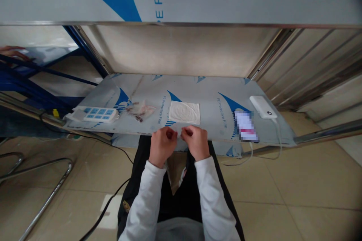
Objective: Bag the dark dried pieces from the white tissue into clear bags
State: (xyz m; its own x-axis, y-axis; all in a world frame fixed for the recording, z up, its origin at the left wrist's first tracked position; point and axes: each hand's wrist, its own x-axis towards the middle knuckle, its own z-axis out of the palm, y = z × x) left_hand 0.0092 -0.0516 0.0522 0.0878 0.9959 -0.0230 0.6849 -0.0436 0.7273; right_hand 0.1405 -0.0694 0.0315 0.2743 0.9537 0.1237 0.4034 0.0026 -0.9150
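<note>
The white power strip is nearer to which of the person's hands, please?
Left: the left hand is to the right of the white power strip, apart from it; the right hand is farther right, beyond the left hand.

white cloth (184,113): 1 | bag (147,110): 1 | phone (244,125): 1 | power-strip (101,114): 1 | power-bank (261,106): 1

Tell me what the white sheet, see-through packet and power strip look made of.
White sheet: matte, soft-looking cloth or paper, judging by its fine wrinkles; I can't tell which.
See-through packet: probably thin plastic film, slightly shiny and crumpled, since brown bits show through.
Power strip: likely hard plastic, given its smooth, white, molded-looking body with blue panels.
</note>
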